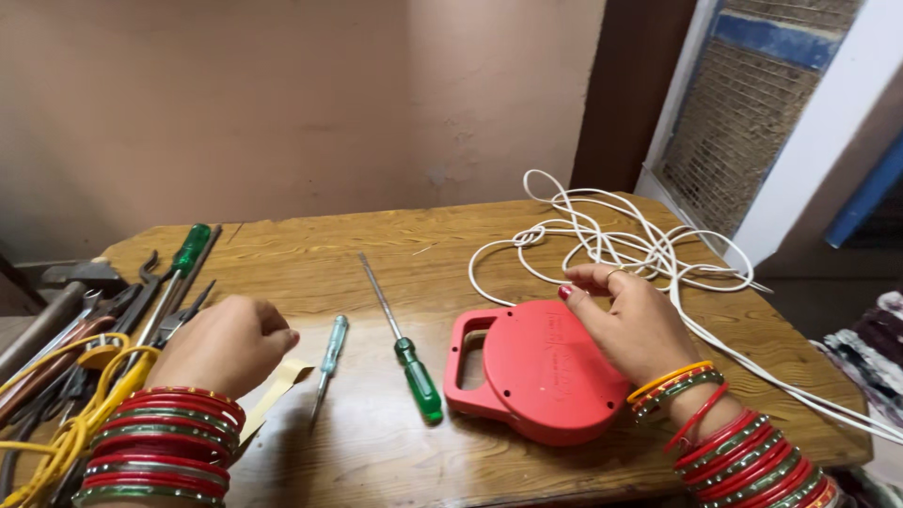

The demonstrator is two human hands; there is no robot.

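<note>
Bangled at the wrist, the right hand [632,325] rests half-curled on the red cord reel [531,370] at the table's [395,235] front edge, fingertips pinching the white cord [649,249]; its loose tangle could snag or tug the reel off. Left hand [226,343] is fisted, its contents hidden, beside a small tester screwdriver [329,362].

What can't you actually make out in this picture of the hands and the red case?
Head view only:
- Right hand covers the red case's far edge, so where the white cord joins it is hidden.
- Left hand is closed, knuckles up; anything in its palm is hidden.
- The tool pile and yellow wire run off the left edge.
- The cord's other end leaves at the right edge.
</note>
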